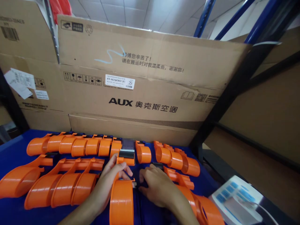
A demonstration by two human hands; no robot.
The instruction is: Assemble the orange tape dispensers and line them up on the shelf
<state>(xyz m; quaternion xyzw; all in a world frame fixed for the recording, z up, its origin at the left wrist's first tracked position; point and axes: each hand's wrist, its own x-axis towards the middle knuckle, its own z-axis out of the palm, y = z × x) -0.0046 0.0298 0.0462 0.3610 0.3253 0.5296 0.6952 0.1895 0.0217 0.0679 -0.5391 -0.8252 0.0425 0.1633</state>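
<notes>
My left hand [110, 178] grips the front end of an orange plastic tape dispenser [122, 200] that lies lengthwise in front of me on the blue table [11, 150]. My right hand [156, 186] is closed around a small dark part at the dispenser's front right, fingers curled against it. Just beyond my fingers sits another orange dispenser with a black and metal blade piece [126, 153].
Several orange dispensers [70, 145] lie in rows at left, more at right [178, 159]. A large AUX cardboard box [140, 93] stands behind the table. A white and blue device [234, 197] with a cable sits at lower right. Blue shelf posts [203, 15] rise behind.
</notes>
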